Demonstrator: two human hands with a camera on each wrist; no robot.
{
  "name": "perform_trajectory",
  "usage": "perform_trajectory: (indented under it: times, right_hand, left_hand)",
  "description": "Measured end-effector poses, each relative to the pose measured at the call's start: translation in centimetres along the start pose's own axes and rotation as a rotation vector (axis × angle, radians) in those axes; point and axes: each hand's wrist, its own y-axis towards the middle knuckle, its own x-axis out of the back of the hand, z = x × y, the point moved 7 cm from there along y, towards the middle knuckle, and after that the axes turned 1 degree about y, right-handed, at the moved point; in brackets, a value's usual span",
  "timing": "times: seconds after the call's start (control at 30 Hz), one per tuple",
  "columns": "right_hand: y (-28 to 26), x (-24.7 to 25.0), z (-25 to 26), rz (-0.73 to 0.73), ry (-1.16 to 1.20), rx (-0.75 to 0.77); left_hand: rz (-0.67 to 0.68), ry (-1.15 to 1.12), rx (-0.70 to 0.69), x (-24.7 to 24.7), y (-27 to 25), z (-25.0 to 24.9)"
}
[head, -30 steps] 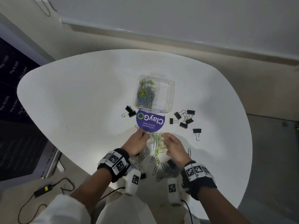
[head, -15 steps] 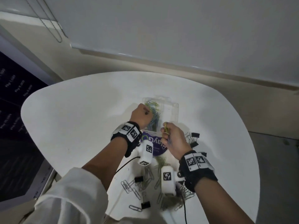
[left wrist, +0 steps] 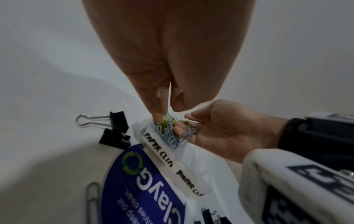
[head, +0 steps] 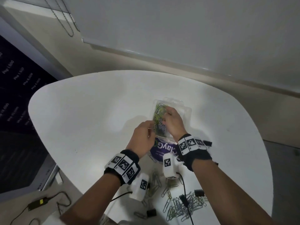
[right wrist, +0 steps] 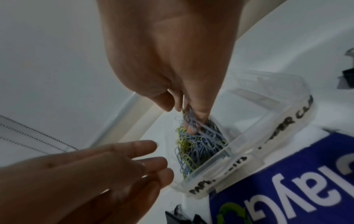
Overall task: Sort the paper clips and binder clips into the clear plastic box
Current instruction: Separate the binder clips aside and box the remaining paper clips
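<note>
The clear plastic box (head: 186, 111) stands mid-table with two compartments, labelled paper clips (left wrist: 159, 149) and binder clips. Its left compartment holds yellow-green and blue paper clips (right wrist: 199, 150); the right one (right wrist: 254, 106) looks bare. My right hand (head: 167, 114) hovers over the left compartment and pinches a small bunch of grey-blue paper clips (right wrist: 191, 119) between thumb and fingers. My left hand (head: 151, 127) is just left of the box, fingers straight and relaxed (right wrist: 145, 154), holding nothing I can see.
Loose paper clips (head: 183, 207) and black binder clips (head: 198, 192) lie near the table's front edge under my forearms. Two binder clips (left wrist: 113, 127) sit left of the box. A purple round sticker (head: 162, 148) lies in front of it. A cable (head: 186, 200) crosses the pile.
Both hands rose from the loose pile near the front edge to the box. The right hand carried clips over the left compartment; the left hand drew back beside the box, fingers straightened.
</note>
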Motion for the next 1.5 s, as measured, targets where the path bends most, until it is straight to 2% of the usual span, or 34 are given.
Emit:
perform_trajectory:
  times: [0.23,0.37,0.47,0.6,0.73,0.83,0.9,1.03,1.2,1.5]
  right_hand:
    - [-2.5,1.1,1.9,0.005,-0.134,0.181]
    - [-6.1,3.2,1.8,-0.03,-0.092,0.264]
    - [-9.0,4.7,-1.3,0.009,-0.166,0.236]
    - [-12.3,6.8,-8.3,0.136,-0.302,0.115]
    - [-16.0,8.9,-13.4,0.252,-0.405,0.002]
    - [-17.5,9.0,-15.5,0.317,-0.537,-0.015]
    - [-18.2,8.5,-16.5,0.339,-0.599,-0.005]
    - [-18.7,6.9,-17.3,0.322,-0.699,0.096]
    - [-18.8,5.9,-16.4,0.267,-0.711,0.163]
    - [-18.4,6.0,-15.2,0.142,-0.351,0.238]
  left_hand:
    - [-0.03,-0.019,-0.057,0.2,-2.7,0.4]
    - [0.047,0.08,-0.113,-0.8,-4.6,0.7]
    - [0.197,0.25,-0.169,-2.9,-6.7,1.0]
    - [0.416,0.542,-0.243,-6.2,-10.0,1.7]
    - [0.482,0.873,-0.239,-7.3,-12.5,2.8]
    - [0.503,0.969,-0.16,-7.4,-13.7,4.4]
    - [0.501,0.952,-0.149,-7.7,-14.2,4.8]
    - [0.477,0.749,-0.125,-7.8,-14.2,5.4]
    - [0.472,0.534,-0.077,-7.3,-13.7,5.7]
    - [0.397,0.371,0.034,-5.0,-13.2,6.4]
